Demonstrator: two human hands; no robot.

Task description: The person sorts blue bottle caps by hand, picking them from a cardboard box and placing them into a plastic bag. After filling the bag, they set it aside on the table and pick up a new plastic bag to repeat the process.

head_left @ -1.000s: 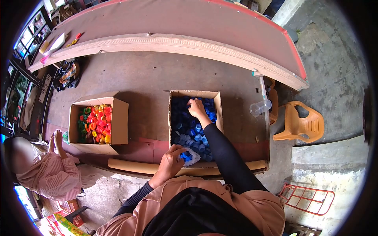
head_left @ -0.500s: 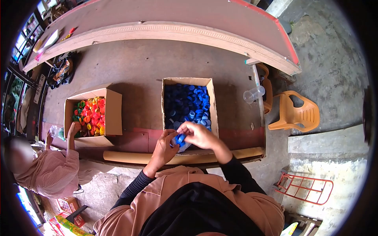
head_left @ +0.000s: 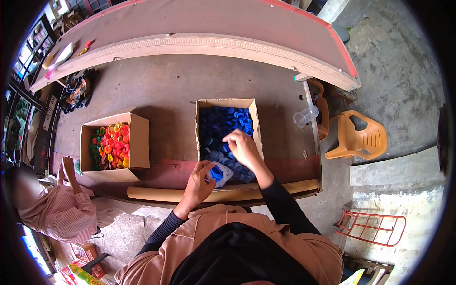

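My left hand (head_left: 197,184) grips the edge of a clear plastic bag (head_left: 224,176) with blue bottle caps (head_left: 216,173) inside. The bag sits at the near edge of an open cardboard box (head_left: 258,124) filled with blue caps (head_left: 223,124), dark blue at the back and paler near the front. Over the right half of these caps, my right hand (head_left: 243,146) reaches in with its fingers curled together. Whatever may be between those fingertips is hidden.
Left stands a second cardboard box (head_left: 140,142) of red, yellow and green caps (head_left: 114,145). Beside it, another person (head_left: 66,209) has both hands raised together. A cardboard tube (head_left: 156,194) lies along the table's near edge. A clear plastic cup (head_left: 306,116) and orange chair (head_left: 358,135) are right.
My right hand has moved from the bag forward over the blue caps. My left hand stays at the bag. The other person's hands have left the red cap box and come together.
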